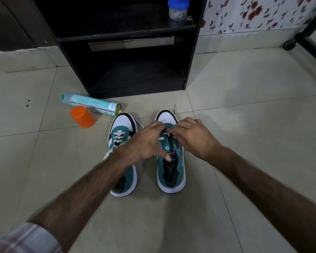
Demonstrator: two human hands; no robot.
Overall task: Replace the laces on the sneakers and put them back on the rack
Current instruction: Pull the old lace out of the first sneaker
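On pale tiles, both hands, left (pixel 146 141) and right (pixel 192 137), pinch the limp lace (pixel 165 133) near its stiffer tips at the right sneaker (pixel 171 172).

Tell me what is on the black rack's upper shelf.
On the upper shelf of the black rack stands a clear jar with a blue lid, something pale inside it. A small yellowish object sits beside it, half hidden. The shelf's dark left side shows nothing discernible.

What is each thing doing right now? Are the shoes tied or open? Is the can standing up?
Left sneaker: laced, on the floor.
Right sneaker: only partly laced, upper eyelets empty.
Lace: loose end trailing past the right toe.
Left hand: on the right sneaker.
Right hand: working the lace.
Spray can: lying down, uncapped.
Orange cap: off, beside the can.
Jar: lidded, upright on the rack.
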